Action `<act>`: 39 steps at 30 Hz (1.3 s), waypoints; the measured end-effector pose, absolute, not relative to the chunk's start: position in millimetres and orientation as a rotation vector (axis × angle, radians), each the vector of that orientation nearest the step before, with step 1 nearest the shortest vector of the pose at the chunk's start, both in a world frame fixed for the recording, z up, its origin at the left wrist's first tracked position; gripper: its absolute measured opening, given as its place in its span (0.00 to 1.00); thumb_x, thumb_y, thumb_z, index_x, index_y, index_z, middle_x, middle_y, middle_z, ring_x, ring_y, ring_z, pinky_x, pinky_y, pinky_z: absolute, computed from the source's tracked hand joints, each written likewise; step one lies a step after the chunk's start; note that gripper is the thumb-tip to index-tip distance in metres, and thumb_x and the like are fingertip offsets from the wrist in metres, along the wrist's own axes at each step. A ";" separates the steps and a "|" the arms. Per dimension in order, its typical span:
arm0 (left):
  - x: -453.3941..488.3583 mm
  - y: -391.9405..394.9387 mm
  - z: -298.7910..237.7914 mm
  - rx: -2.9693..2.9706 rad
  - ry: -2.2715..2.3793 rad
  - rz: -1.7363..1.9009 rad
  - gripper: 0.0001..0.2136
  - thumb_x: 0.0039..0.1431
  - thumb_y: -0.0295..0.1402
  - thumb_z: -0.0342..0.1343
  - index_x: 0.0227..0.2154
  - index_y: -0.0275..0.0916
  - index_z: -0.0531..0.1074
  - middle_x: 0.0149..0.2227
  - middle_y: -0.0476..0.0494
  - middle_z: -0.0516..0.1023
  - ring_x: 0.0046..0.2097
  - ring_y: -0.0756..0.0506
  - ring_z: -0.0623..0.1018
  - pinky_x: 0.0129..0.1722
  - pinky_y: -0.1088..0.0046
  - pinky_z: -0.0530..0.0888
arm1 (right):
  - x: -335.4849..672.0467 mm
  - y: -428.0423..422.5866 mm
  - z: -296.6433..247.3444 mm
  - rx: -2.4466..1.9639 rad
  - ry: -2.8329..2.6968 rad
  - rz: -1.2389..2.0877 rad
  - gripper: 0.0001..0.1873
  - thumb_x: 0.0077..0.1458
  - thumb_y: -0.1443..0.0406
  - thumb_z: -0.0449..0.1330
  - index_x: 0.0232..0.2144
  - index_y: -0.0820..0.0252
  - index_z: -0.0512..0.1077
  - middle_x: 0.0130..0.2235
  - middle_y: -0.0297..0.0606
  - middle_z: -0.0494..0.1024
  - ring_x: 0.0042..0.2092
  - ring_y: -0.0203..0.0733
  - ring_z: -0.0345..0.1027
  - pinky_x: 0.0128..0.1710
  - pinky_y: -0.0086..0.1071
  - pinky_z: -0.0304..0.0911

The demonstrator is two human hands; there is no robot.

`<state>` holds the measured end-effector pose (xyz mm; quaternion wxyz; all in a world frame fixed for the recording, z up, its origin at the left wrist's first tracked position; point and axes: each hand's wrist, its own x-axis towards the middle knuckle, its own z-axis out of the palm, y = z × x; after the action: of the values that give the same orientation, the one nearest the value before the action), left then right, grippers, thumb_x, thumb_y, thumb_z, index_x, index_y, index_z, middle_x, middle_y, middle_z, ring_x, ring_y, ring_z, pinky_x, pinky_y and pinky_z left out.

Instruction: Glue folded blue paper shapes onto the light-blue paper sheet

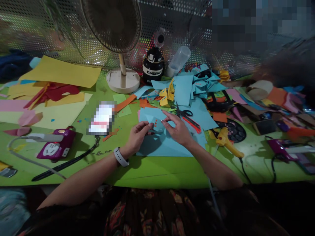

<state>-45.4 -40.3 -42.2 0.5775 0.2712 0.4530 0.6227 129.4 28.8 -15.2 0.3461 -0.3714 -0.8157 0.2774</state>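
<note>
My left hand (139, 135), with a pale watch band on its wrist, pinches a small folded piece of light blue paper (150, 120) between thumb and fingers. A short row of orange-red dots (156, 123) shows on that piece. Just to the right is my right hand (179, 130), its thumb and a finger closed near the dots and the index finger stretched out above. Whatever those fingertips hold is too small to make out. Beneath both hands lie larger light blue sheets (167, 148). Black-handled scissors (184, 113) and a red-orange cutter (192, 124) rest beyond my right hand.
A fan (123, 82), a black bottle (153, 67) and a clear bottle (179, 60) stand at the back. Blue cutouts (183, 87) are heaped ahead. A yellow glue gun (227, 142) lies right; a phone (102, 118) and a purple power socket (57, 144) are left.
</note>
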 end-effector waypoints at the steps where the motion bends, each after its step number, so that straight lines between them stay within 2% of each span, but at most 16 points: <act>1: -45.6 -40.2 -42.5 0.617 1.057 1.459 0.14 0.44 0.41 0.70 0.29 0.39 0.76 0.31 0.49 0.79 0.33 0.49 0.77 0.35 0.73 0.77 | 129.7 29.1 -15.6 -0.961 -2.097 0.773 0.25 0.62 0.55 0.56 0.60 0.53 0.68 0.39 0.38 0.79 0.41 0.43 0.71 0.55 0.47 0.62; 4: -46.2 -40.6 -42.3 0.614 1.040 1.449 0.14 0.46 0.43 0.69 0.29 0.38 0.76 0.30 0.49 0.78 0.32 0.49 0.76 0.34 0.72 0.77 | 129.5 28.2 -16.8 -0.945 -2.069 0.870 0.27 0.61 0.55 0.57 0.60 0.55 0.68 0.38 0.39 0.78 0.39 0.42 0.70 0.49 0.41 0.66; 11: -46.8 -41.9 -38.6 0.809 1.115 1.379 0.14 0.48 0.43 0.69 0.25 0.37 0.76 0.26 0.50 0.75 0.29 0.52 0.72 0.33 0.76 0.72 | 128.7 24.9 -18.3 -0.931 -2.103 0.899 0.27 0.61 0.59 0.57 0.61 0.60 0.66 0.36 0.37 0.76 0.40 0.41 0.70 0.49 0.39 0.64; 16: -49.7 -41.6 -38.9 0.983 1.195 1.375 0.16 0.52 0.45 0.65 0.21 0.36 0.74 0.24 0.49 0.73 0.26 0.52 0.68 0.28 0.76 0.65 | 127.5 22.0 -17.2 -0.929 -2.110 0.928 0.27 0.61 0.59 0.56 0.62 0.57 0.65 0.36 0.36 0.76 0.40 0.40 0.70 0.49 0.39 0.65; 20: -51.3 -43.0 -33.9 1.004 1.167 1.359 0.16 0.53 0.45 0.65 0.23 0.37 0.74 0.23 0.50 0.71 0.26 0.52 0.66 0.26 0.75 0.63 | 126.3 20.3 -17.8 -0.911 -2.090 0.988 0.28 0.61 0.57 0.57 0.62 0.55 0.65 0.35 0.35 0.76 0.40 0.41 0.71 0.49 0.40 0.66; 23: -50.7 -43.4 -30.2 1.002 1.182 1.342 0.15 0.53 0.45 0.65 0.22 0.37 0.74 0.23 0.49 0.71 0.26 0.52 0.67 0.27 0.76 0.65 | 126.9 21.2 -18.9 -0.919 -2.042 1.020 0.28 0.61 0.57 0.57 0.61 0.56 0.65 0.34 0.34 0.76 0.39 0.40 0.70 0.48 0.39 0.67; 28: -47.8 -41.2 -35.7 0.769 1.069 1.393 0.16 0.50 0.48 0.66 0.27 0.39 0.76 0.29 0.48 0.74 0.33 0.48 0.72 0.34 0.73 0.74 | 129.5 25.9 -19.7 -0.938 -1.996 1.046 0.28 0.60 0.57 0.58 0.61 0.57 0.66 0.35 0.36 0.75 0.37 0.39 0.69 0.43 0.37 0.68; 31: -47.2 -40.5 -41.7 0.712 1.032 1.398 0.17 0.51 0.50 0.64 0.28 0.39 0.76 0.30 0.47 0.74 0.33 0.48 0.72 0.34 0.72 0.75 | 129.5 26.4 -20.3 -0.941 -1.987 1.054 0.28 0.60 0.56 0.58 0.60 0.59 0.67 0.34 0.36 0.75 0.37 0.40 0.69 0.45 0.38 0.68; 35: -47.7 -42.2 -42.0 0.835 1.125 1.382 0.15 0.52 0.46 0.65 0.25 0.38 0.75 0.25 0.50 0.70 0.28 0.52 0.67 0.28 0.77 0.68 | 127.5 23.1 -20.6 -0.918 -1.998 1.074 0.28 0.59 0.56 0.59 0.60 0.59 0.67 0.35 0.36 0.76 0.39 0.40 0.70 0.48 0.38 0.67; 39: -50.6 -43.3 -34.4 0.946 1.196 1.382 0.17 0.53 0.45 0.65 0.21 0.37 0.73 0.22 0.51 0.69 0.26 0.52 0.65 0.26 0.76 0.62 | 127.1 20.8 -18.9 -0.949 -2.023 1.077 0.29 0.58 0.56 0.59 0.60 0.58 0.67 0.35 0.36 0.77 0.38 0.39 0.70 0.45 0.37 0.68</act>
<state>-50.6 -43.3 -34.4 0.5159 0.3937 0.4979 0.5753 127.1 20.8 -18.9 0.3246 -0.3620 -0.7714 0.4106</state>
